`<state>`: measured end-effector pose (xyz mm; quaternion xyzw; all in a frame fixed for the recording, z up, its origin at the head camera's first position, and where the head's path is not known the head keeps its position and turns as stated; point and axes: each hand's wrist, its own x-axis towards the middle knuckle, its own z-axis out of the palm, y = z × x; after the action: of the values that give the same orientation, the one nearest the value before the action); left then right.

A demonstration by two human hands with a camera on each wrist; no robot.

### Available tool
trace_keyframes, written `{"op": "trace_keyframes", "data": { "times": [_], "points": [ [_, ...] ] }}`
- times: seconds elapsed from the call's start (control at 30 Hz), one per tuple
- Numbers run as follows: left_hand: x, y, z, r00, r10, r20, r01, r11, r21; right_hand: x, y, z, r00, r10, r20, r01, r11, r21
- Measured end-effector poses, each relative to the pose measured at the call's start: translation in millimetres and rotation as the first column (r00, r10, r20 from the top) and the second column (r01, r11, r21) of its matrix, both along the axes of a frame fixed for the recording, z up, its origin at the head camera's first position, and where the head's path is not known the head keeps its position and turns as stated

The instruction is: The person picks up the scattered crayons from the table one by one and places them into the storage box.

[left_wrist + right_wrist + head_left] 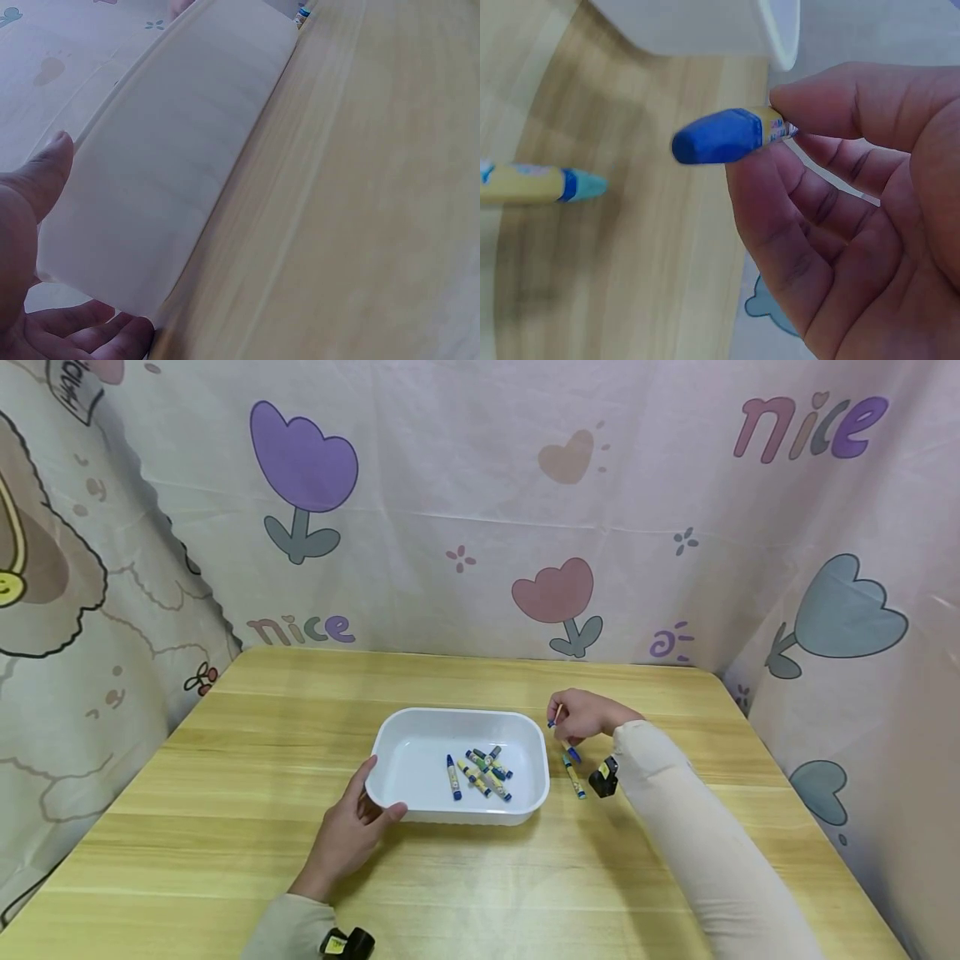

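My left hand [348, 831] grips the near left corner of a white plastic tray [427, 721]. In the left wrist view its thumb [54, 169] lies at the rim and the other fingers bend round the end wall. Several crayons [474, 777] in yellow wrappers lie loosely heaped inside, one with a blue tip [453, 777] apart from them. Right of the tray, my right hand [588, 714] pinches a blue crayon [720, 136] between thumb and fingers, its blue end towards the wrist camera. Another crayon with a green tip [585, 185] lies on the table beneath.
The wooden table [225, 760] reaches back to a printed cloth [420, 485] that hangs behind it and along both sides. A black wrist camera [603, 777] sits by the right sleeve, close to the loose crayon.
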<state>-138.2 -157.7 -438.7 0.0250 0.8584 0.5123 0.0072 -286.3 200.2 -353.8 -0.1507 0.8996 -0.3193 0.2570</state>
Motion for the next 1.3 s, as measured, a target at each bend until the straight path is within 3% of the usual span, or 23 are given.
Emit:
{"op": "trace_keyframes", "data": {
  "times": [0.43, 1.03, 1.3],
  "points": [
    [0.2, 0, 2.6, 1.000, -0.001, 0.009, 0.002, 1.000, -0.008, 0.3, -29, 14.2, 0.999, 0.029, -0.022, -0.029, 1.000, 0.001],
    [-0.1, -1, 1.2, 1.000, -0.003, -0.007, 0.003, 1.000, -0.014, 1.6, -78, 12.9, 0.997, 0.067, -0.034, -0.065, 0.997, 0.040],
    [0.0, -1, 1.7, 1.000, -0.011, -0.009, 0.011, 1.000, -0.003, 1.7, -82, 12.3, 0.996, 0.063, -0.060, -0.061, 0.997, 0.041]
  ]
}}
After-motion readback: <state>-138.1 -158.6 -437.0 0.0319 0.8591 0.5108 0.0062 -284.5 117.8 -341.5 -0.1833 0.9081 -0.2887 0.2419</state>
